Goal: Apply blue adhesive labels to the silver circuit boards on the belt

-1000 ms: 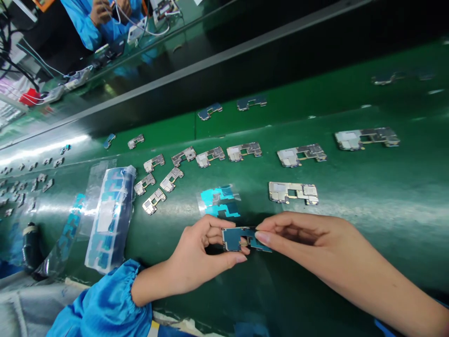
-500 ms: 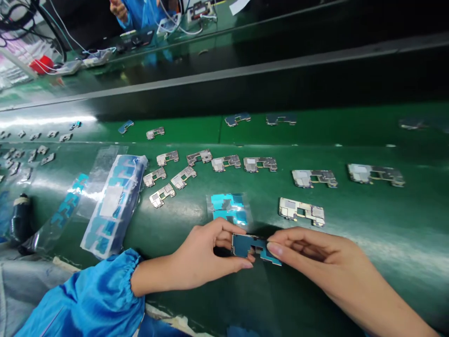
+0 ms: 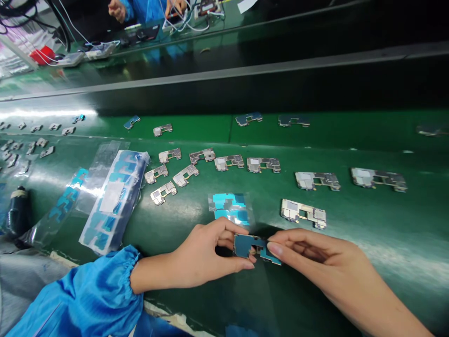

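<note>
Both my hands hold one small blue circuit board [image 3: 245,244] just above the green belt [image 3: 368,224]. My left hand [image 3: 206,252] pinches its left end between thumb and fingers. My right hand [image 3: 312,255] pinches its right end with thumb and forefinger. A clear film with blue stickers [image 3: 229,208] lies just beyond the board. A silver circuit board [image 3: 303,213] lies to the right of the film.
Several silver boards [image 3: 228,162] lie in rows across the belt, with a few blue ones [image 3: 249,119] farther back. A stack of blue sticker sheets [image 3: 114,199] and a dark bottle [image 3: 16,213] lie at left. Another person's hands [image 3: 117,9] work at the far bench.
The view has shifted slightly; both hands keep their pinch on the blue board, in nearly the same place on the belt.
</note>
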